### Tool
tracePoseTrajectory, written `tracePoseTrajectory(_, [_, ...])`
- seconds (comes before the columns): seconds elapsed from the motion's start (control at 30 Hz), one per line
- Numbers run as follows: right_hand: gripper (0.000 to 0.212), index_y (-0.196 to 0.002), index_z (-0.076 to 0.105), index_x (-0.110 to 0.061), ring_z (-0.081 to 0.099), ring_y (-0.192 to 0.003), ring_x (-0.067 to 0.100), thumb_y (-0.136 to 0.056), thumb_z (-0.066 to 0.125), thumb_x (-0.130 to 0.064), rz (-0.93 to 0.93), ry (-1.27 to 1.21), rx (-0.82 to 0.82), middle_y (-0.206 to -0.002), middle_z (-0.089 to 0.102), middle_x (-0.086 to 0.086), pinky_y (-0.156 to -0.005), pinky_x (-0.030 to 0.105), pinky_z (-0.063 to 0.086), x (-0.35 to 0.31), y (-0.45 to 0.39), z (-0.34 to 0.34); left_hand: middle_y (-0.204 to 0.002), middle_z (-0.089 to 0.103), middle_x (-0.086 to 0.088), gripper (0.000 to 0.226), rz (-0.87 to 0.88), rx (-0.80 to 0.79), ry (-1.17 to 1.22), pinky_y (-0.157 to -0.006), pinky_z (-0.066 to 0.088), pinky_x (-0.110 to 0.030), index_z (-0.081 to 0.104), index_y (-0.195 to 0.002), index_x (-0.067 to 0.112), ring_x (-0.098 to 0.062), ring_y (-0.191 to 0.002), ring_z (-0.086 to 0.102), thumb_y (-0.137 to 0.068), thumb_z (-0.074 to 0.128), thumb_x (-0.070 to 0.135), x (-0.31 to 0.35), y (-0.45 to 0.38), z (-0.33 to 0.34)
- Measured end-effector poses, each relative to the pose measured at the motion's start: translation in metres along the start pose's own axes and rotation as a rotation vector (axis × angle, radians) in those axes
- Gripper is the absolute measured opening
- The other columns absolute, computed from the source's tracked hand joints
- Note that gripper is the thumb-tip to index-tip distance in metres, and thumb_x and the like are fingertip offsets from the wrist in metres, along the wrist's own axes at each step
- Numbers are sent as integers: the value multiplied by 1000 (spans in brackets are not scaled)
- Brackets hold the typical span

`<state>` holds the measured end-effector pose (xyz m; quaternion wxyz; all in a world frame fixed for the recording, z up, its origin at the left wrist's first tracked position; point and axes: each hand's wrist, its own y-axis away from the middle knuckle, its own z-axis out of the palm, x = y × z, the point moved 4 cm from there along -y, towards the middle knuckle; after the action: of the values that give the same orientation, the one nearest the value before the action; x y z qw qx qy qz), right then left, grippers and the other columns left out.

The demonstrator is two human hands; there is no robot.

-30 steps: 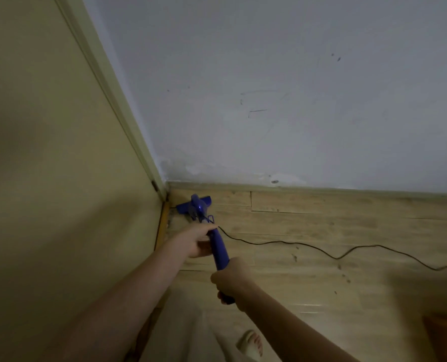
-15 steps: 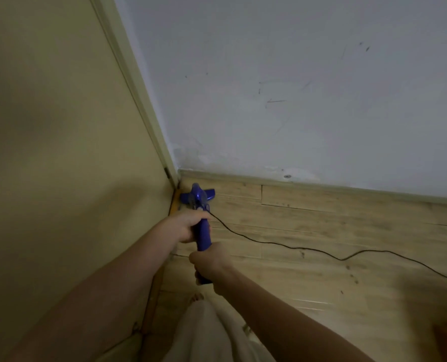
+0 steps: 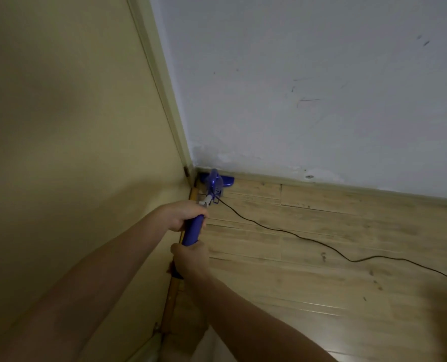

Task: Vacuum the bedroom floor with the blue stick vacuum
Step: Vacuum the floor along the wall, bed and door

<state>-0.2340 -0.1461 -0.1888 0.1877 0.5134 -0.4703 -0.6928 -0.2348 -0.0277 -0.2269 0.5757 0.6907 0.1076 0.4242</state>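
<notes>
The blue stick vacuum (image 3: 192, 229) points away from me into the room's corner. Its floor head (image 3: 218, 181) lies on the wooden floor (image 3: 321, 257), against the skirting of the white wall. My left hand (image 3: 183, 214) grips the blue handle higher up, near the pale joint of the tube. My right hand (image 3: 189, 259) grips the handle's lower end, closer to my body. A thin black power cord (image 3: 308, 240) runs from the vacuum across the floor to the right edge.
A yellowish panel, a door or wardrobe side (image 3: 73, 152), fills the left and meets the white wall (image 3: 308, 87) at the corner. A wooden strip (image 3: 171, 296) runs along its foot. A light garment shows at the bottom edge.
The vacuum's head has slid forward into the corner against the skirting, and both hands have followed it. My view has shifted left and closer to the panel.
</notes>
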Motion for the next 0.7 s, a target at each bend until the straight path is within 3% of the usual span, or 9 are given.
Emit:
tracePoseTrajectory(0.27, [25, -104, 40, -12, 56, -59, 14, -87, 57, -5, 22, -33, -48, -88, 55, 11, -46, 20, 50, -5, -9, 27, -62, 52, -6, 11, -54, -54, -60, -52, 49, -27, 48, -95, 9, -15, -53, 50, -90, 52, 0, 7, 8, -26])
tracePoseTrajectory(0.43, [23, -97, 39, -16, 55, -61, 13, -89, 58, -4, 20, -56, -97, -83, 52, 7, -55, 24, 53, -12, -10, 35, -57, 52, -6, 8, -70, -38, -78, -47, 49, -25, 47, -88, 7, -15, -46, 50, -93, 49, 2, 13, 13, -36])
tracePoseTrajectory(0.53, [24, -102, 42, -12, 57, -65, 15, -88, 59, -4, 22, -98, -110, -85, 53, 8, -57, 25, 56, -14, -7, 44, -60, 52, -6, 8, -74, -47, -93, -51, 49, -27, 46, -87, 8, -15, -50, 50, -92, 48, 1, 14, 21, -43])
tracePoseTrajectory(0.63, [21, -95, 44, -14, 60, -71, 17, -85, 61, -6, 34, -87, -86, -87, 55, 8, -72, 34, 59, -10, -5, 63, -65, 51, -7, 6, -30, -27, -100, -57, 47, -27, 46, -90, 8, -15, -54, 49, -92, 48, 3, 9, 23, -55])
tracePoseTrajectory(0.7, [20, -94, 45, -14, 59, -71, 18, -83, 59, -6, 41, -100, -73, -87, 55, 9, -71, 34, 58, -8, -6, 70, -65, 51, -6, 4, 26, 4, -102, -57, 46, -27, 47, -91, 8, -15, -54, 48, -93, 49, 5, 4, 20, -59])
